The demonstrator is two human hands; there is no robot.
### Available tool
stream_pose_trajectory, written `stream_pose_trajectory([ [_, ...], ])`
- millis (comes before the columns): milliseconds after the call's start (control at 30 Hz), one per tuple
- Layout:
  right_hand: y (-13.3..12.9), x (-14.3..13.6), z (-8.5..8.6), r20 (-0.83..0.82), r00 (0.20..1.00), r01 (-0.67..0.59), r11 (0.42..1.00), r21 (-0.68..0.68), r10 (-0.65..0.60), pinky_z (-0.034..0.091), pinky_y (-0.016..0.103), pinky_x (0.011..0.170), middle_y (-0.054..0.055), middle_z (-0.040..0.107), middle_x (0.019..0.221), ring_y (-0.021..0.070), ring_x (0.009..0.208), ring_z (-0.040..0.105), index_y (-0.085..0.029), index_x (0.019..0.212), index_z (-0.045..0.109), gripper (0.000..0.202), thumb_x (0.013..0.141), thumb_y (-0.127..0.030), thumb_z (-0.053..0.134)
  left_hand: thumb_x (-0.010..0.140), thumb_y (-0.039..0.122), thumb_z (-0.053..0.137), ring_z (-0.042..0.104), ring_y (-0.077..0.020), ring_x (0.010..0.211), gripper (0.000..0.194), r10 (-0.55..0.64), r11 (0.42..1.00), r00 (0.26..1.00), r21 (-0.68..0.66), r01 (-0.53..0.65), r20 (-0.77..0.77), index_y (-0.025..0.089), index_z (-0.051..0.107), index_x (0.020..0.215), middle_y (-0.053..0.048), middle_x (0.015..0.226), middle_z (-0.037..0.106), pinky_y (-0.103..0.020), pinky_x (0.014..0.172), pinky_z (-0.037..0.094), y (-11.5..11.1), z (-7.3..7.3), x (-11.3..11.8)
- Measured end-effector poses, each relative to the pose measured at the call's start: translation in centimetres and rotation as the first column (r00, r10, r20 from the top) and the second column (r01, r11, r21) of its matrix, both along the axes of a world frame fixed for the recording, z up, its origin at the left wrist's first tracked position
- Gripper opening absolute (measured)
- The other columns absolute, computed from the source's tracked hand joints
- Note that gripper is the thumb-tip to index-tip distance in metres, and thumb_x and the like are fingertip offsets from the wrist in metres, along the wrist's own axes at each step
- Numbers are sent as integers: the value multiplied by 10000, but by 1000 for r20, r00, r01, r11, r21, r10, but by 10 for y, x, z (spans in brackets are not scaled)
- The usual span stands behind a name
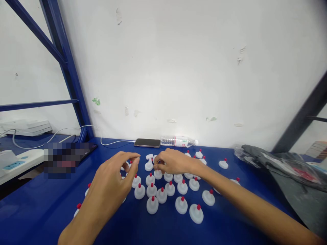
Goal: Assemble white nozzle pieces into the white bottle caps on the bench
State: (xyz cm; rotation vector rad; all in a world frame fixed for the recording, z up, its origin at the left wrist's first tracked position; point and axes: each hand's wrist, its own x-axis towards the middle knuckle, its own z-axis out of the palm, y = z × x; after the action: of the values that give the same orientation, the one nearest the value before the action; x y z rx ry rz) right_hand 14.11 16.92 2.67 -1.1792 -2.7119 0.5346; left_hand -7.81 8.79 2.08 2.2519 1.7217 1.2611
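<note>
My left hand (113, 178) hovers over the left side of a group of white dome-shaped plastic caps with red tips. Its thumb and index tips come together in a loop, and nothing shows between them. At the back middle of the group, my right hand (172, 161) reaches down with fingers curled together; what they hold, if anything, is hidden. Just left of those fingertips stands a white cap with no red tip showing (149, 166), and a tilted white piece (149, 157) is behind it. Several red-tipped caps (161, 195) stand upright in front of the hands.
A phone (147, 143) on a white cable and a clear plastic bottle (177, 141) lie along the wall. On the left are a power strip (21, 163) and a dark, partly blurred item (84, 153). Grey bags (278, 166) lie right. A blue frame post (67, 68) rises left.
</note>
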Motion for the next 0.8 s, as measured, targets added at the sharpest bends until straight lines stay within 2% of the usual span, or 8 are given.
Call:
stream_pose_trajectory([
  [133, 1, 0, 5, -12, 996, 92, 982, 167, -91, 424, 299, 576, 33, 707, 634, 169, 566, 622, -191, 885, 748, 412, 1014, -479, 482, 945, 451, 519, 635, -159, 644, 283, -10, 1000, 1000, -6, 10, 1, 268, 718, 1027, 17, 872, 741, -306, 683, 493, 1, 0, 1],
  [233, 7, 0, 2, -37, 988, 157, 933, 323, -153, 440, 348, 679, 112, 747, 832, 248, 792, 669, -160, 1018, 734, 380, 1033, -428, 466, 947, 446, 519, 639, -160, 665, 278, -13, 1000, 1000, -1, 13, 5, 266, 715, 1026, 19, 871, 736, -307, 696, 489, 1, 0, 1],
  [333, 16, 1, -8, -6, 996, 83, 918, 389, -87, 450, 379, 841, 137, 745, 1090, 307, 1091, 629, -176, 1175, 707, 272, 975, -334, 613, 946, 443, 515, 636, -161, 675, 277, -13, 1000, 1000, -10, 13, 1, 267, 716, 1019, 20, 873, 732, -311, 705, 486, 0, 0, 2],
  [400, 22, 2, -16, 21, 999, 25, 919, 393, -36, 443, 386, 907, 142, 732, 1163, 311, 1162, 607, -174, 1224, 693, 312, 943, -308, 670, 947, 445, 511, 639, -164, 696, 281, -15, 1000, 1000, -14, 15, -2, 268, 716, 1019, 19, 886, 730, -315, 716, 487, -1, -1, 2],
  [533, 29, 5, -23, 31, 1000, -13, 928, 373, 1, 453, 373, 894, 130, 752, 1126, 300, 1117, 651, -174, 1163, 723, 286, 921, -326, 709, 949, 460, 502, 645, -173, 725, 299, -16, 1000, 1000, -21, 15, -12, 266, 716, 1024, 13, 895, 732, -323, 724, 491, 0, -1, 4],
  [700, 33, 6, -24, -21, 1000, -1, 948, 318, 8, 459, 325, 782, 73, 788, 964, 251, 896, 722, -188, 1020, 749, 201, 868, -318, 773, 953, 471, 481, 655, -179, 699, 329, -9, 998, 1000, -60, 7, -29, 262, 715, 1051, 3, 883, 726, -334, 700, 504, 3, -2, 8],
  [800, 34, 8, -22, -83, 997, 15, 961, 277, 8, 456, 321, 783, 72, 789, 989, 246, 911, 723, -189, 1002, 739, 176, 853, -272, 786, 931, 494, 509, 688, -171, 711, 333, -22, 996, 999, -89, 25, 30, 259, 701, 1069, -12, 1006, 715, -314, 666, 532, 4, -4, 9],
])
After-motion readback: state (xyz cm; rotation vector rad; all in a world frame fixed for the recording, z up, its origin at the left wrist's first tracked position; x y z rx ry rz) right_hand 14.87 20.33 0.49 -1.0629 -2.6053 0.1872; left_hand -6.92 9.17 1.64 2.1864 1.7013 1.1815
